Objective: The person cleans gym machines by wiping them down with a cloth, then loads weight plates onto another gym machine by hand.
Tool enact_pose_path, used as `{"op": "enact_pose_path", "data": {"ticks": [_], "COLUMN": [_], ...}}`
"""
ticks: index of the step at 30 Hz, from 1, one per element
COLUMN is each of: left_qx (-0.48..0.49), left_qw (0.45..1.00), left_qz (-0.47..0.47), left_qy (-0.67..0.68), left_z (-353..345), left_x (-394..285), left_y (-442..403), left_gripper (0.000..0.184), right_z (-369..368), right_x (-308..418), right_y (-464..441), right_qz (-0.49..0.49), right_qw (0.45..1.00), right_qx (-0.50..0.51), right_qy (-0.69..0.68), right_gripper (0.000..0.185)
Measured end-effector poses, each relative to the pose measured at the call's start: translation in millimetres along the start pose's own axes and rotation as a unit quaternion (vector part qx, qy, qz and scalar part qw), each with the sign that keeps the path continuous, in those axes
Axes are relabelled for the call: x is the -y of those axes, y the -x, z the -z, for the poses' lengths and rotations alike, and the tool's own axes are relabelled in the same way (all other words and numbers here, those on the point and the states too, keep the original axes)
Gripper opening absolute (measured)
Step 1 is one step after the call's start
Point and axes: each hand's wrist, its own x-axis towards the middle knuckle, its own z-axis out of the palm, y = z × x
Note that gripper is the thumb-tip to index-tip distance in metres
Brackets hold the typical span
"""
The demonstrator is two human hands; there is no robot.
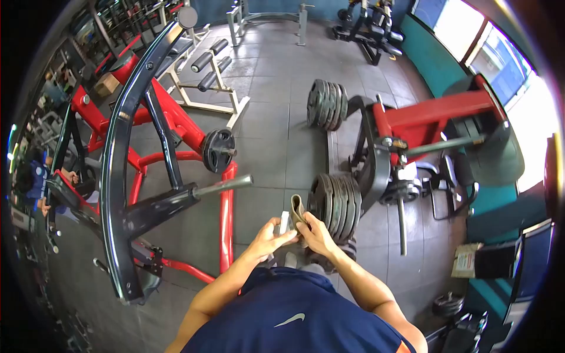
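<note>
Low in the frame's centre, my left hand [272,240] pinches a small white rectangular object [284,222]; my right hand [318,236] clamps a looped olive-brown fabric-like strip [296,207]. I judge the strip light and pliable, best held by its gathered lower end.

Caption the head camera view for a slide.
In a gym, the left hand holds a small white object and the right hand a brown item, near weight plates.
</note>
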Motion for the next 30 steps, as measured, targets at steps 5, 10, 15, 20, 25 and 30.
{"op": "enact_pose_path", "data": {"ticks": [5, 10, 15, 20, 25, 30], "left_qx": [-0.062, -0.137, -0.189, -0.297, -0.446, -0.492], "left_qw": [0.994, 0.987, 0.979, 0.942, 0.888, 0.853], "left_qz": [-0.086, -0.076, -0.075, 0.018, 0.054, 0.006], "left_qy": [0.000, -0.040, 0.023, 0.157, 0.098, 0.174], "left_z": [72.5, 128.5, 152.4, 176.9, 189.1, 212.0], "left_x": [-25.6, -67.1, -111.0, -146.6, -176.7, -197.5], "left_y": [-72.7, -142.7, -204.2, -272.1, -355.7, -412.3], "left_gripper": [0.042, 0.046, 0.052, 0.059, 0.049, 0.038], "right_z": [6.4, 11.4, 11.2, -12.1, -19.1, -8.0], "right_x": [-5.9, -4.3, -2.7, -13.4, -12.5, -16.4], "right_y": [-133.0, -242.4, -347.2, -455.5, -565.9, -646.3], "right_qz": [-0.043, -0.016, -0.047, 0.053, 0.152, 0.254], "right_qw": [0.998, 0.998, 0.978, 0.915, 0.799, 0.783], "right_qx": [-0.051, -0.049, 0.181, 0.384, 0.558, 0.559], "right_qy": [-0.004, 0.033, 0.096, 0.114, 0.165, 0.105], "right_gripper": [0.013, 0.020, 0.022, 0.021, 0.024, 0.023]}}
